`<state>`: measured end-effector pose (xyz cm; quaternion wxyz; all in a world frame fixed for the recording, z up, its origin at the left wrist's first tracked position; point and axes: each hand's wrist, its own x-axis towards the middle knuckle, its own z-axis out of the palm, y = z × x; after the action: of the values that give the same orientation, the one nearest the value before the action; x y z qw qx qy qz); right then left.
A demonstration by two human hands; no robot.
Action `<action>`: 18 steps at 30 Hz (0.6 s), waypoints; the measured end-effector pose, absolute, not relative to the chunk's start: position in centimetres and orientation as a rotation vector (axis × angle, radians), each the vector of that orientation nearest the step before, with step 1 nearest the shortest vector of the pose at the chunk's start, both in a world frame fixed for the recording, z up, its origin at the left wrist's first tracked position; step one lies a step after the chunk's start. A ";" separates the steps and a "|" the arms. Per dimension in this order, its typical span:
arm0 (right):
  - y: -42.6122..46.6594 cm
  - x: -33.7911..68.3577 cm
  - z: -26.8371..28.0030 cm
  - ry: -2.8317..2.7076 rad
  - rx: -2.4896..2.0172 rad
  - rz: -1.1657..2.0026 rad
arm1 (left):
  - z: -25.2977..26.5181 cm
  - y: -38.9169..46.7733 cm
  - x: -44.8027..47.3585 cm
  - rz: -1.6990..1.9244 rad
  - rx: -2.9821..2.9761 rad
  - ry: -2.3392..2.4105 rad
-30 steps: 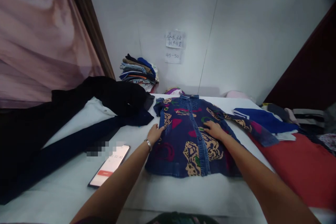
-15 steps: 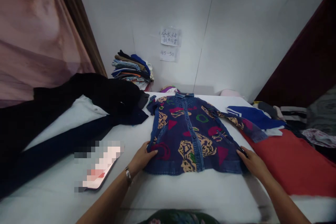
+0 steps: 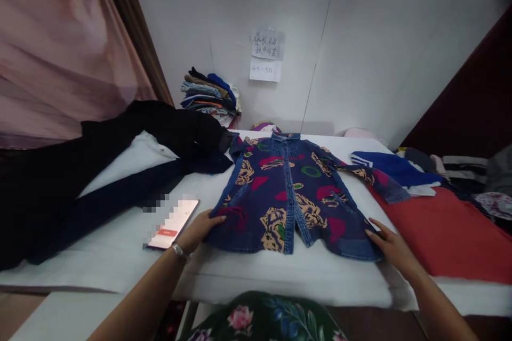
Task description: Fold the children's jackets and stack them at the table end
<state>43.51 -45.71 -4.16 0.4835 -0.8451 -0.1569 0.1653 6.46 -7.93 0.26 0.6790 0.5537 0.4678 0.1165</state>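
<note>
Lying front up on the counter [image 3: 344,277], one shirt [image 3: 260,200] spreads below two wall notes [image 3: 265,70], with one phone [image 3: 176,224] nearby. The left hand [image 3: 200,230] has its grip pinched on one side near the hem; the right hand [image 3: 394,249] touches the opposite edge, its grip's closure unclear. Unlike half a second ago, the placket parts at the hem. Tan, magenta and green motifs cover dark blue cloth.

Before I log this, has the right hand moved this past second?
Yes: judged against the handwritten wall sign, the right hand has moved rightward and toward the camera, to the lower side of the patterned button-up shirt.
</note>
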 end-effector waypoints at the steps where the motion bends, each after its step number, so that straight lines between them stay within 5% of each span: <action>1: -45.6 43.4 -4.1 -0.348 -2.021 0.406 | 0.2 -8.3 6.5 0.261 1.195 1.023; 13: -43.1 42.2 -0.1 -0.214 -1.515 0.827 | 1.0 -10.5 8.9 0.342 0.724 0.878; 18: -40.1 44.9 1.6 -0.101 -0.993 0.545 | 3.7 -8.3 11.8 0.576 0.496 0.546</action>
<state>44.88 -40.14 1.59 0.8427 -0.4702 -0.0478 0.2579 11.78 -8.29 3.73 0.8926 0.2388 0.2631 0.2775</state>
